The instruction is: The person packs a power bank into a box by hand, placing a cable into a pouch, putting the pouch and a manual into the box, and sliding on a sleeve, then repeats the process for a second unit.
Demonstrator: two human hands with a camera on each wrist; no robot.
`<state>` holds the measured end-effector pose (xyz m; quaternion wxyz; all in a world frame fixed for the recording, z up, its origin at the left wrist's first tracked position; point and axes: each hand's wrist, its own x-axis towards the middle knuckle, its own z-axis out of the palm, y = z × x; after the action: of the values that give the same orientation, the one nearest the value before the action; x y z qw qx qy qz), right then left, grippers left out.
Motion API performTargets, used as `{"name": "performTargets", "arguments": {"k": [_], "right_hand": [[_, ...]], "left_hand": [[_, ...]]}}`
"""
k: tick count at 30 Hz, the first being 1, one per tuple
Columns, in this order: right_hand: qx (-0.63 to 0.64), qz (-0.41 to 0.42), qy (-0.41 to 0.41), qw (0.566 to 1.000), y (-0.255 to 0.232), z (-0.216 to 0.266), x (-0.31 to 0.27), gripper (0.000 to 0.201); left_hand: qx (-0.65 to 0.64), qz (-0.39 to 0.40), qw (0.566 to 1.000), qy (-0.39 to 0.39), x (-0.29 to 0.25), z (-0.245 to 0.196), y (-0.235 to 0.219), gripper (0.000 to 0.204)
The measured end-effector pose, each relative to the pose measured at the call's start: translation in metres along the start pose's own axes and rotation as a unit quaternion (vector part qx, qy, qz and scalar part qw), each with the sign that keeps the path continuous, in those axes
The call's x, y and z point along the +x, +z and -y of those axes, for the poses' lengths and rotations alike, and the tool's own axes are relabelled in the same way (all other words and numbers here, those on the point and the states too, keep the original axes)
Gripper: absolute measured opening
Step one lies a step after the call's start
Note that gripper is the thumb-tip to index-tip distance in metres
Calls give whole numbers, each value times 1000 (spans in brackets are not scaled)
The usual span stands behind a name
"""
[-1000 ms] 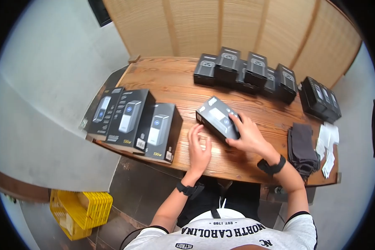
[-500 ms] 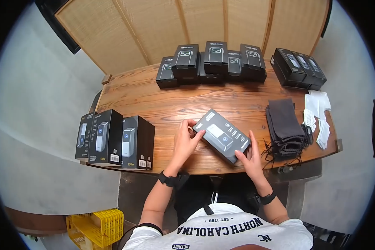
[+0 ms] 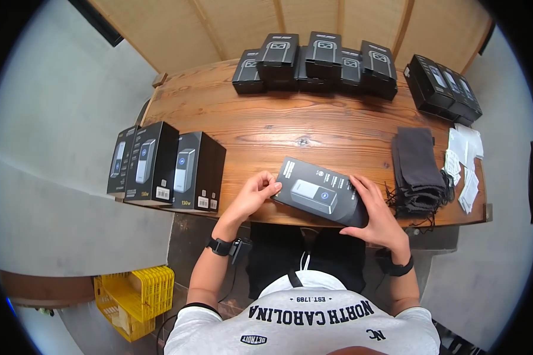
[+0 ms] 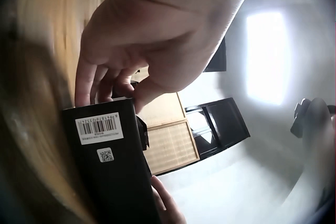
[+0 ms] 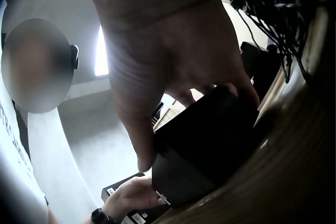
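A black box (image 3: 314, 192) printed with a silver device lies slanted at the table's near edge, its picture side up. My left hand (image 3: 251, 195) pinches its left end, thumb and fingertips at the corner. In the left wrist view, the fingers bend over the edge above a barcode label (image 4: 100, 128) and a small QR sticker (image 4: 105, 154). My right hand (image 3: 380, 216) grips the right end, with the thumb along the near side and the fingers on the far side. The right wrist view has this end of the box (image 5: 202, 145) dark between thumb and fingers.
Three similar boxes (image 3: 154, 163) stand upright at the left edge. Several black boxes (image 3: 323, 56) are stacked along the back, with more (image 3: 444, 89) at back right. Dark cloth pouches with cords (image 3: 417, 168) and white papers (image 3: 465, 151) lie right. A yellow crate (image 3: 139, 296) sits below left.
The box has come toward the body and turned flatter across the table. My left hand has moved onto its left end, and my right hand has shifted from its top to its right end.
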<state>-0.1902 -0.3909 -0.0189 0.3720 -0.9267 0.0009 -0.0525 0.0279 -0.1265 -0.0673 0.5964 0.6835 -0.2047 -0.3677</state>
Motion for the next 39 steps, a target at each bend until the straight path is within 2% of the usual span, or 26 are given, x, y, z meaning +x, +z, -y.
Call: {"name": "performTargets", "arguments": {"k": [4,6,8,10,12,16,20,22,24,26,28,32,34,39], "right_hand": [[-53,43,10,998,-11,15,6,112],[-50,54,-4,997,-12,13,9,110],[-30,59,11,998,-17,6,11,106],[-27,59,21,998,-24,3,12,105],[-32,47,27,998,-33,-4,11,105],[-34,29,58,997,-45,-12,10,106],[-38,36,56,997,-56,-20,22,107],[-34,38,38,998,-66,-24,28,108],[-71,7,60,996,-74,-38,28,109],[-70,-8,82,994,-82,-47,31,110],[-60,-15,73,995,-77,-48,34,106],[-103,-66,91,988,-39,-31,39,102],[-120,-79,103,984,-23,-25,39,102],[-135,-119,71,981,-2,-16,38,93]], "left_hand": [[-22,16,1000,-13,-9,-3,13,16],[-39,14,999,-9,-14,1,13,19],[-61,49,997,-10,-19,8,8,24],[-88,12,996,-3,-32,11,8,24],[-174,-98,980,-1,-50,3,6,25],[-219,-160,962,36,-67,27,0,24],[-244,-222,940,83,-74,25,15,23],[-240,-227,940,87,-78,28,14,24],[-284,-288,909,103,-84,19,13,25],[-293,-287,906,106,-92,14,9,28],[-329,-295,892,101,-95,19,13,31],[-373,-308,863,146,-87,27,37,45],[-411,-308,841,168,-84,25,45,37],[-406,-333,824,213,-76,25,56,43]]}}
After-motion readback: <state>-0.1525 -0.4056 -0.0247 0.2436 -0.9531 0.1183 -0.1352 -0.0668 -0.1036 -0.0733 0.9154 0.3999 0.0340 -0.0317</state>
